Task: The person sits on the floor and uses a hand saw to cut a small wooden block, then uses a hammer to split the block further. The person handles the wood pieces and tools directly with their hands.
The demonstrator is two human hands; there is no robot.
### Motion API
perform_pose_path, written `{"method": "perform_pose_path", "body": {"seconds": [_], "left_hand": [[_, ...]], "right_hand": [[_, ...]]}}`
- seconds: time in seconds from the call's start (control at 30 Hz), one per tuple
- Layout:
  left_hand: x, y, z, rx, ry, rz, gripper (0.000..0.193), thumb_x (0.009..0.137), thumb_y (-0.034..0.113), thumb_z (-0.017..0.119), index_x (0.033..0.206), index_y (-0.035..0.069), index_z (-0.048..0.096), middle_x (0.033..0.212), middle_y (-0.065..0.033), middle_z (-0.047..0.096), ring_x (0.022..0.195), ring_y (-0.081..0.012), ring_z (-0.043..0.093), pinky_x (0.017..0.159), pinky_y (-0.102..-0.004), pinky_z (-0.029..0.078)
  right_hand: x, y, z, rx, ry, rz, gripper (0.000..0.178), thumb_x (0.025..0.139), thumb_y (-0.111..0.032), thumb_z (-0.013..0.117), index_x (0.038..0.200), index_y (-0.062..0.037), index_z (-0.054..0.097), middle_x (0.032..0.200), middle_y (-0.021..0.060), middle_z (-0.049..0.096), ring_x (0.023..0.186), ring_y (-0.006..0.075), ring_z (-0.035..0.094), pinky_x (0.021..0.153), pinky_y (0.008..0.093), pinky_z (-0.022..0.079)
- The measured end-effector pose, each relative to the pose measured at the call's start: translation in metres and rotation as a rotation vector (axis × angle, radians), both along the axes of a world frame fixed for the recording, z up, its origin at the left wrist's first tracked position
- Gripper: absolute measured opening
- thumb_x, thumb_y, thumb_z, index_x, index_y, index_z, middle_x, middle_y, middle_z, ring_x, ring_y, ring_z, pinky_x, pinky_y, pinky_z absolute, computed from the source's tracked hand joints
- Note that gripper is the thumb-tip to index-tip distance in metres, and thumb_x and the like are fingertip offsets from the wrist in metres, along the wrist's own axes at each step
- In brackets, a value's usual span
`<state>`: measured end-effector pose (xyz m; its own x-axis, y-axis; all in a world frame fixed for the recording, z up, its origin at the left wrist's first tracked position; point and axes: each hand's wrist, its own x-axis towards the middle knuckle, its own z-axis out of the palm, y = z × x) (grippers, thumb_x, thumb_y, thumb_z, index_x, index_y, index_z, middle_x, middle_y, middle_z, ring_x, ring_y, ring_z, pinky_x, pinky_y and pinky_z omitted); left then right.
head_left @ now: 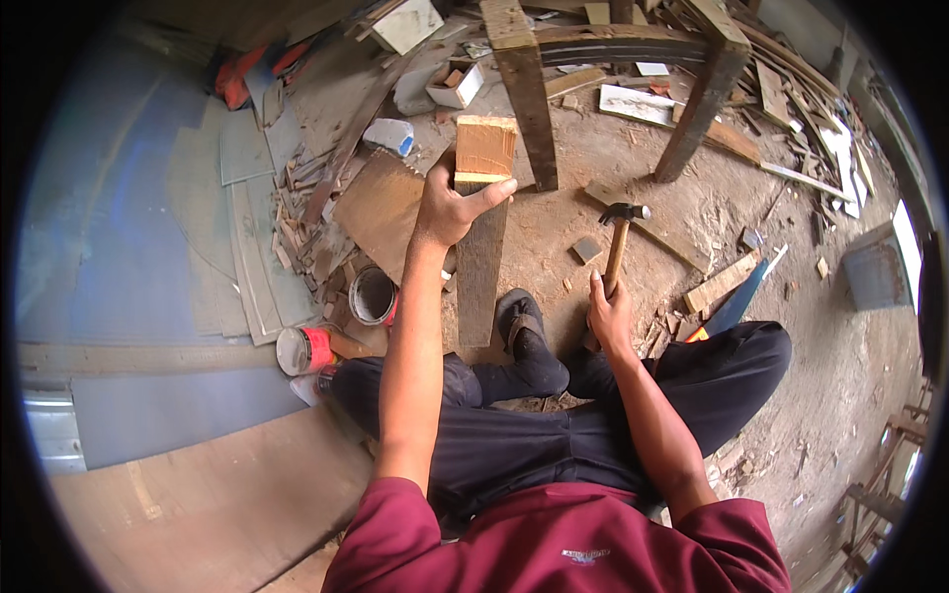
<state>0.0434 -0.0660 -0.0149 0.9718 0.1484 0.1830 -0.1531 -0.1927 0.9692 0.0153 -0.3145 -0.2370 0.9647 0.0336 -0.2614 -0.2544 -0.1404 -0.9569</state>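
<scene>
Left hand (455,206): grip closed round the upper part of a squared timber post (479,262), thumb across the near face just below the sawn end. Post is roughly upright in front of the person, left of center, sawn end up. Can't tell if its lower end touches the floor.

Right hand (610,318): grip wrapped on the wooden handle of a hammer (617,247), fingers curled, black head up and pointing far. Hammer is to the right of the post, well apart from it.

Person sits low, legs folded; sandaled foot (520,314) just right of the post's lower part.

Around: small dark block (586,249) on the floor (811,366) between post and hammer. Wooden frame (524,109) on the far side, two legs showing. Blue blade (736,296) near the right knee, beside a wood offcut (720,282). Left: open bucket (374,295), red-and-white can (304,351), flat brown board (379,206). Gray bin (876,269) far right.
</scene>
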Motion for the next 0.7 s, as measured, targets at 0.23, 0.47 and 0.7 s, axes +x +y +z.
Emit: {"method": "perform_pose_path", "body": {"seconds": [0.23, 0.47, 0.7], "left_hand": [[0.009, -0.039, -0.038, 0.06, -0.194, 0.04, 0.049, 0.077, 0.025, 0.084, 0.111, 0.0, 0.06, 0.099, -0.0079, 0.068, 0.089, -0.015, 0.067, 0.08, -0.0285, 0.054], [0.026, -0.081, -0.081, 0.071, -0.237, 0.162, 0.048, 0.083, 0.027, 0.081, 0.114, 0.0, 0.057, 0.102, -0.0089, 0.066, 0.093, -0.0181, 0.066, 0.083, -0.0313, 0.053], [0.028, -0.09, -0.139, 0.034, -0.167, 0.141, 0.046, 0.082, 0.031, 0.082, 0.109, 0.001, 0.06, 0.099, -0.0072, 0.067, 0.092, -0.0164, 0.064, 0.081, -0.0312, 0.052]], "right_hand": [[0.011, -0.023, 0.013, 0.134, -0.03, -0.132, 0.031, 0.099, -0.032, 0.06, 0.083, -0.006, 0.052, 0.06, -0.0028, 0.047, 0.046, 0.0079, 0.045, 0.041, 0.0275, 0.035], [0.028, -0.063, 0.013, 0.227, -0.052, -0.313, 0.026, 0.098, -0.025, 0.06, 0.087, -0.0025, 0.055, 0.062, 0.0009, 0.052, 0.049, 0.0102, 0.049, 0.044, 0.0284, 0.038], [0.023, -0.076, 0.021, 0.142, -0.031, -0.312, 0.025, 0.096, -0.025, 0.06, 0.087, -0.0013, 0.057, 0.064, 0.0053, 0.056, 0.055, 0.0152, 0.056, 0.05, 0.0329, 0.043]]}}
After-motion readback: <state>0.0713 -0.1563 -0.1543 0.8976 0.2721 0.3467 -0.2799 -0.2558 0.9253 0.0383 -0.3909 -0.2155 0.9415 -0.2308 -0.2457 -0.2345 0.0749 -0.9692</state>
